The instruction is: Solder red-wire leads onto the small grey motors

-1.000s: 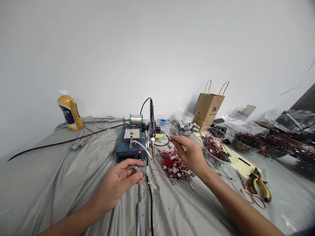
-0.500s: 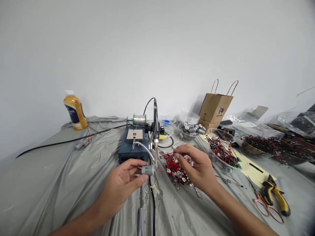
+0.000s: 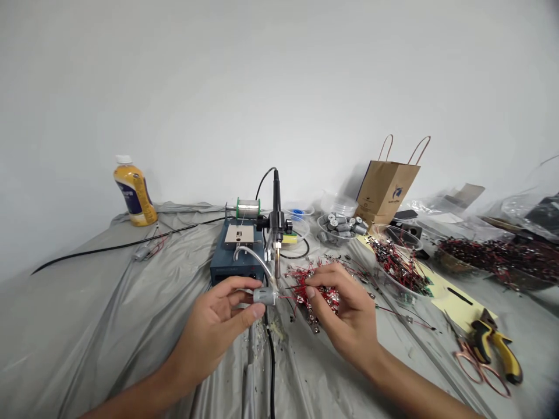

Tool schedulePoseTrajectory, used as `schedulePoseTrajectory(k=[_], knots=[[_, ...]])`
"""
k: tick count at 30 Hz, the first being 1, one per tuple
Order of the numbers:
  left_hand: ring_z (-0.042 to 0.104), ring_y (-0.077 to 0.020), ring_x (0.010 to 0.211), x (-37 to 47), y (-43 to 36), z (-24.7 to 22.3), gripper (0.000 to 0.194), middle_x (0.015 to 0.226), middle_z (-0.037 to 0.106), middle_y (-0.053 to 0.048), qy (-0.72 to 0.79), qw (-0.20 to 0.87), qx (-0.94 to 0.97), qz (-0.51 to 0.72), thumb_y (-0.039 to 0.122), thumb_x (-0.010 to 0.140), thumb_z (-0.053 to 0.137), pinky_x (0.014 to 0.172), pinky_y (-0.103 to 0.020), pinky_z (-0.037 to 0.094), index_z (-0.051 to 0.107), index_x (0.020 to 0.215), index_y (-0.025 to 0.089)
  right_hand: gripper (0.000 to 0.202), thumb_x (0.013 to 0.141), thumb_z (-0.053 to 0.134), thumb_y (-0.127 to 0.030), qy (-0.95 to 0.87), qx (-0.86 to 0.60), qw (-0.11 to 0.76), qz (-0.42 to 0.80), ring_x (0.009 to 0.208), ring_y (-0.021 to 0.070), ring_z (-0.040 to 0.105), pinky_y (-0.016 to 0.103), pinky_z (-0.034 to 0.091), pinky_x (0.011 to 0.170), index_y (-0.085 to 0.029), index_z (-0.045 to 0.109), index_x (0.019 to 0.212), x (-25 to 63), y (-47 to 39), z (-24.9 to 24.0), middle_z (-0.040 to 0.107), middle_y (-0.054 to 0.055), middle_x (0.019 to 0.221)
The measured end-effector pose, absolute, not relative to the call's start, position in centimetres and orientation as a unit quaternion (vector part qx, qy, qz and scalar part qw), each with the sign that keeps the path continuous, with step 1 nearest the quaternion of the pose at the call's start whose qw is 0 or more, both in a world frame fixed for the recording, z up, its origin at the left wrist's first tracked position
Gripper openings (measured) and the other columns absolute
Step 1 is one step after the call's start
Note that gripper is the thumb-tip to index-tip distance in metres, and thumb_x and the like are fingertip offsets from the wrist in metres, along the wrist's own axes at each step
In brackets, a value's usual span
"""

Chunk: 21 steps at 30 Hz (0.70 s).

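Sheeted counter (image 3: pixel 96 302): left hand (image 3: pixel 213 314) holds motor (image 3: pixel 263 296), iron (image 3: pixel 277 256) at its 1 o'clock; right hand (image 3: pixel 347 311), 3 o'clock, pinches dark wire (image 3: pixel 294 287). Advise: steady both, clear of iron.

My left hand (image 3: pixel 213 326) and my right hand (image 3: pixel 349 317) are both bare, with skin showing from the fingertips back. Behind the left hand, my left wrist (image 3: pixel 180 355) narrows a little and runs into my left forearm (image 3: pixel 151 375), uncovered as far as the lower edge of my view. Behind the right hand, my right wrist (image 3: pixel 370 356) leads into my right forearm (image 3: pixel 410 381), uncovered in the same way and slim in outline. My fingers (image 3: pixel 237 284) are slender, and my left thumb (image 3: pixel 251 316) is thicker, with a rounded tip. The finer creases of the knuckles are too small for me to make out.
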State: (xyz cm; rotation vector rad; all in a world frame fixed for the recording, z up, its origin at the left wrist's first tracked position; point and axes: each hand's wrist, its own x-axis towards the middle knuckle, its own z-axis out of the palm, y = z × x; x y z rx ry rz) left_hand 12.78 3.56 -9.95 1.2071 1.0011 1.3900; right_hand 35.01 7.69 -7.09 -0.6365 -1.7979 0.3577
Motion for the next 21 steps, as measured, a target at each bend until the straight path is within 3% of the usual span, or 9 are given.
schedulePoseTrajectory(k=[21], knots=[[0.067,-0.0158,0.092,12.7,3.6,-10.0,0.028,0.098,0.075,-0.002,0.412,0.488,0.504,0.581,0.030,0.079,0.083,0.077,-0.022,0.054,0.070,0.103,0.024,0.015,0.089,0.066,-0.014,-0.758,-0.278,0.560,0.187,0.086,0.0161,0.061,0.030,0.049,0.075,-0.025,0.071,0.097,34.6,7.7,-8.2,0.066,0.004,0.091]])
